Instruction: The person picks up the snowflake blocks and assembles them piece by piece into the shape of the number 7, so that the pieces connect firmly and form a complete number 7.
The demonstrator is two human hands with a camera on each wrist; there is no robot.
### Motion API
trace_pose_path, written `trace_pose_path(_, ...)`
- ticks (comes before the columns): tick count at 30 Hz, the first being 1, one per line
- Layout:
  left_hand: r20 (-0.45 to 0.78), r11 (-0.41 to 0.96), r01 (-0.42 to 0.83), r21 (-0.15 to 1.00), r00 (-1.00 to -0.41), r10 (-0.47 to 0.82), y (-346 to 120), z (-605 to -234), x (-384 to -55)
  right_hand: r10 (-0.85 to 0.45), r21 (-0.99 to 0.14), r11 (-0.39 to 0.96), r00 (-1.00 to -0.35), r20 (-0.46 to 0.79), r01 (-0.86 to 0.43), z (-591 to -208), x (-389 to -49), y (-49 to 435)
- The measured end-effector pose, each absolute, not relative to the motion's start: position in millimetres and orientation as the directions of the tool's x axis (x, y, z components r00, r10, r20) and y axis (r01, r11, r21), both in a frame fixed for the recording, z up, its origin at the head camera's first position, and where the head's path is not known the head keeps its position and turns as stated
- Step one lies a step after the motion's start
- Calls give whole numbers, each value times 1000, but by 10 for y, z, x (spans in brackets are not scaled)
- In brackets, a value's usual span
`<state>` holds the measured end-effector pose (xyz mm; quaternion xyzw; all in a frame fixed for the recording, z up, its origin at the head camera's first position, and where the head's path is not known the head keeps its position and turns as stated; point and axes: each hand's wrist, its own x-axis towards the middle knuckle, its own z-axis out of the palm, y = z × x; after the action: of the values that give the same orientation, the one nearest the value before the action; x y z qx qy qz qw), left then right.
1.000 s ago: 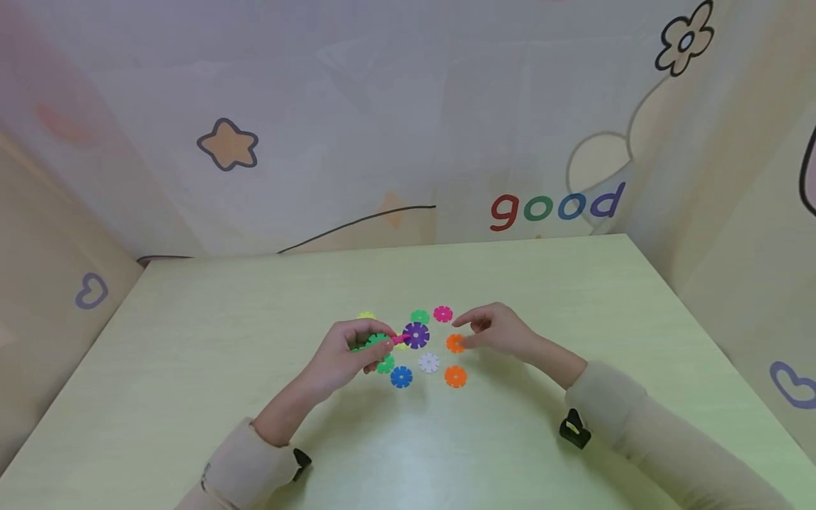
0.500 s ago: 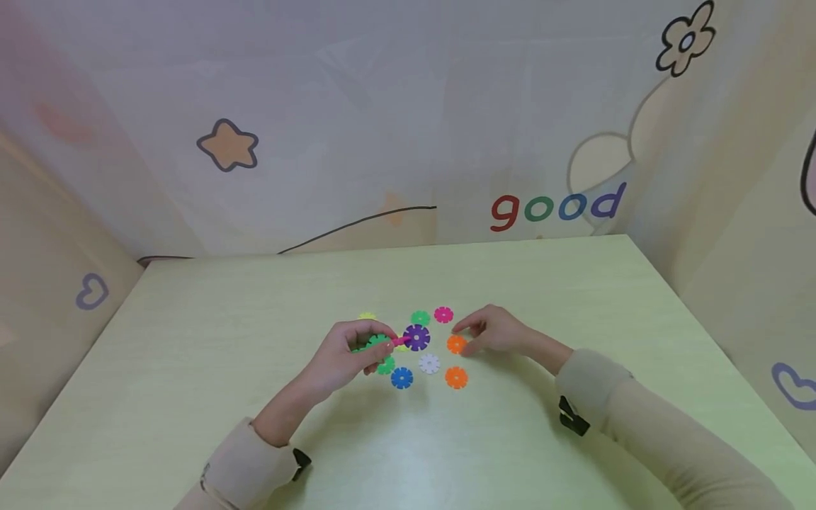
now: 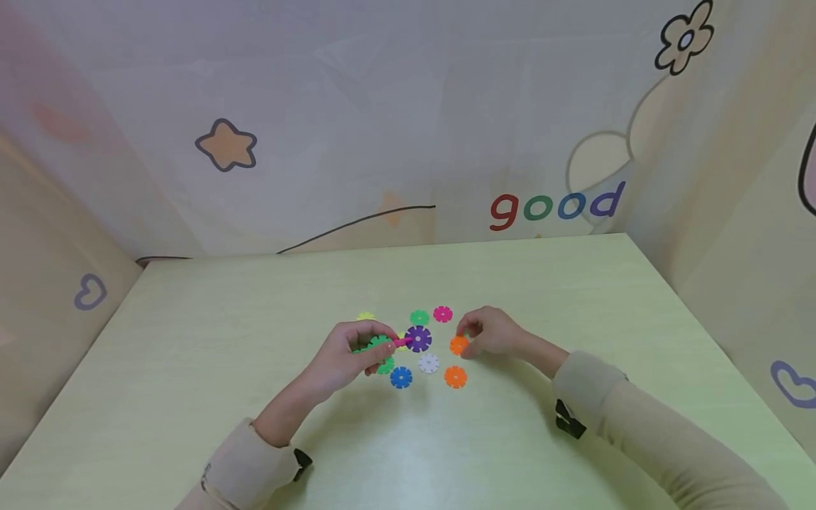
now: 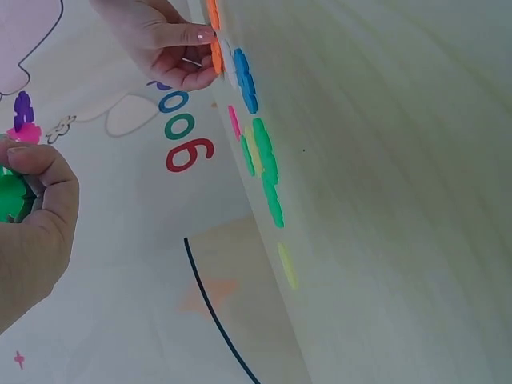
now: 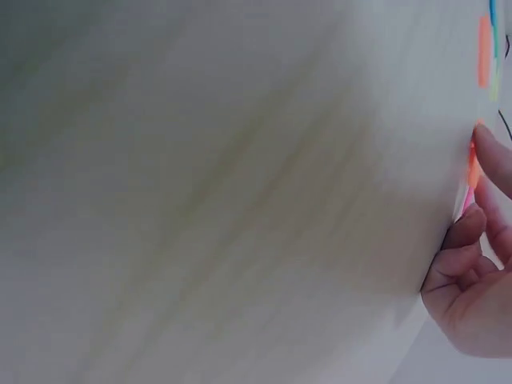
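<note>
Above the pale green, wood-grained desk [image 3: 408,453], the left hand [image 3: 347,354] pinched a linked chain of notched plastic discs, a green disc [image 3: 380,341], a pink disc [image 3: 401,343] seen edge-on and a purple disc [image 3: 418,336]. On the chain's right, the right hand [image 3: 494,331] pinched a round, notched orange disc [image 3: 457,345] by its edge, at the desk surface. Nearer the camera lay a white notched disc [image 3: 429,363], a blue notched disc [image 3: 401,377] and a second orange disc [image 3: 455,377].

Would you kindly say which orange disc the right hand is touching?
The far orange disc, which the right hand pinches; the near orange disc, lower in the head view, lies untouched.
</note>
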<state>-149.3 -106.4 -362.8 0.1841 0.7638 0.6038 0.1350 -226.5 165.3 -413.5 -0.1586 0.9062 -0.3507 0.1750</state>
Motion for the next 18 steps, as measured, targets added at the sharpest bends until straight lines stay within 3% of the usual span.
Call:
trace_pose_path(8,12,188,108,976,-894,448,-1080,-3611,-1482,-407,-727,670,-894,-187,-153,-4120,-2257,1682)
trace_pose_path(18,23,170,113,979,-888,458,-1083,-3612,-1488,-400,-808,588,-883,-245,-41,-4030,-2193,1758)
